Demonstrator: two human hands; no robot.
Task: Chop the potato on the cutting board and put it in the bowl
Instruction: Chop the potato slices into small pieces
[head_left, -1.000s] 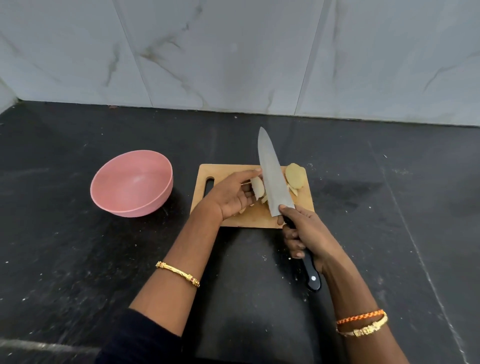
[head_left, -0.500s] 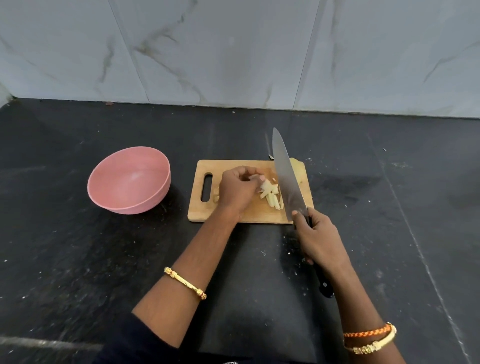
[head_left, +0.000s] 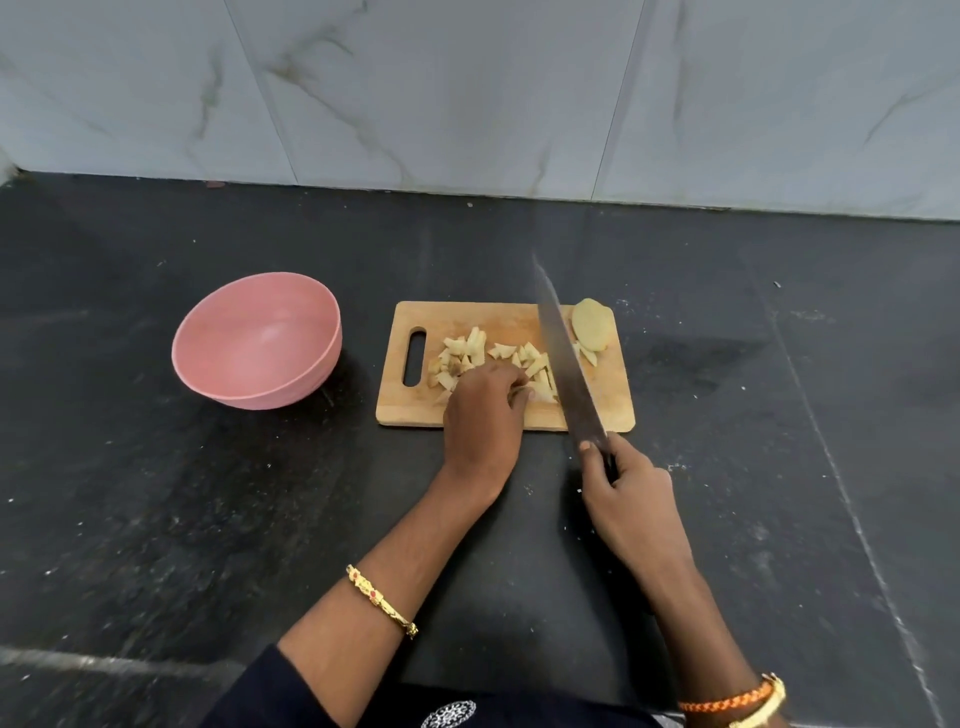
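On the wooden cutting board we now see more small potato pieces scattered than half a second ago, and our left hand has slid nearer. Its fingers curl down onto the pieces; whether they pinch one we cannot tell. Our right hand clamps the knife handle, blade angled over the board. An uncut potato slice lies beyond; the smooth pink bowl sits left.
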